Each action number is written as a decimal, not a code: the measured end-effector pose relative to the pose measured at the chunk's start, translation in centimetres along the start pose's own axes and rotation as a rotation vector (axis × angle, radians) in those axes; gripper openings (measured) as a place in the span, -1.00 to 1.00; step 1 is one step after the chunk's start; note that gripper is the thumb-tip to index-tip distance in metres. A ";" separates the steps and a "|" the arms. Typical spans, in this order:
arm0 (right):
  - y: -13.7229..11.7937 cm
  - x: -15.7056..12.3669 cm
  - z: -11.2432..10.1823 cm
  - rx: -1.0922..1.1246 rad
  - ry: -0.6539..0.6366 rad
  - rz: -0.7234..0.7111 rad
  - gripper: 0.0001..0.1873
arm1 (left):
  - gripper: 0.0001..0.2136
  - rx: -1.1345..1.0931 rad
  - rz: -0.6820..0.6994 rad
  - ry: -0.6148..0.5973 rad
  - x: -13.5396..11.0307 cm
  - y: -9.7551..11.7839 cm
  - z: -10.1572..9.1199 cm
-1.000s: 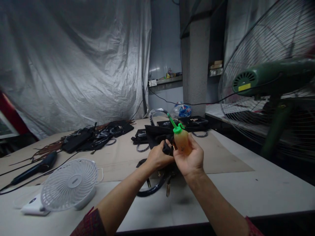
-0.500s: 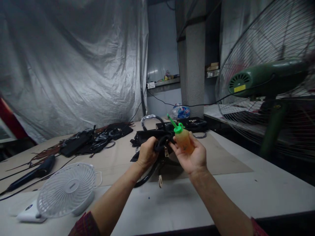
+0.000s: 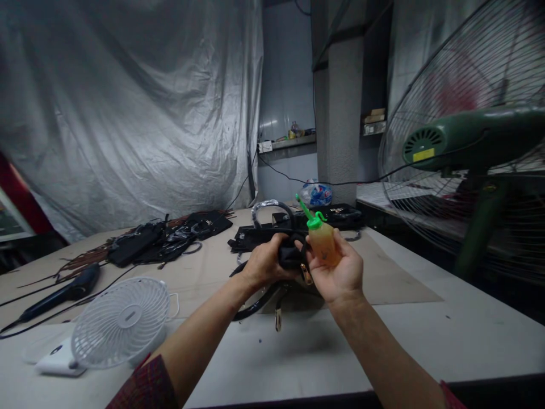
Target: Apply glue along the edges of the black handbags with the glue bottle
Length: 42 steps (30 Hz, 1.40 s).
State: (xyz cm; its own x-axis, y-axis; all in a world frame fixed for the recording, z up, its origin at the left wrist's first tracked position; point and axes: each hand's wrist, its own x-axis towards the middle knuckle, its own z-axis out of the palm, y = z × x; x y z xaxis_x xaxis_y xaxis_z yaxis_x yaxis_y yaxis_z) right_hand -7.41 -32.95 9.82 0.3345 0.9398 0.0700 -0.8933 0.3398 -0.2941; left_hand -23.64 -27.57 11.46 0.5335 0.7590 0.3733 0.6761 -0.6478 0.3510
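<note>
A black handbag [image 3: 292,257] with plastic-wrapped handles is held up over the table in front of me. My left hand [image 3: 266,262] is closed on its black edge. In my right hand [image 3: 340,270] is a squeeze bottle [image 3: 324,245] of amber liquid with a green cap, its green spout slanting up and left. The right fingertips also reach the bag beside a gold zipper pull [image 3: 306,274]. One wrapped handle [image 3: 272,205] arches up behind the bag. A gold tag [image 3: 278,319] hangs below it. My hands hide part of the bag.
A white desk fan [image 3: 123,321] stands at the front left, with a dark corded tool [image 3: 63,292] behind it. More black bags [image 3: 170,238] lie at the back left and back right. A large caged fan [image 3: 464,139] stands at the right beyond the table [image 3: 426,341].
My left hand has shifted right and turned along the bag's edge, tilting the bag's top. The bottle stays in my right hand. The whole view has shifted slightly.
</note>
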 end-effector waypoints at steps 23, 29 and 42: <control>-7.7 -4.3 -3.6 -0.286 0.245 -0.084 -0.81 | -0.57 0.209 0.074 0.162 2.1 -2.3 -9.7; -9.9 -6.6 -6.1 -0.348 0.416 -0.126 -0.78 | -0.60 0.065 0.187 -0.202 4.0 -0.3 -13.6; -9.8 -10.4 -8.4 -0.454 0.489 -0.098 -0.57 | -0.82 0.022 0.060 -0.831 6.5 0.8 0.8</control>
State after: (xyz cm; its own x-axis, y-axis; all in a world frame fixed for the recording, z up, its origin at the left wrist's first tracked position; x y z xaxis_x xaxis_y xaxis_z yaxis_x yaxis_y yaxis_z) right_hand 0.38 -46.39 3.98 0.6008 0.7443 -0.2915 -0.6727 0.2738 -0.6874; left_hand -19.23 -23.10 13.52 0.7646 0.5295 -0.3674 0.6395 -0.6943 0.3303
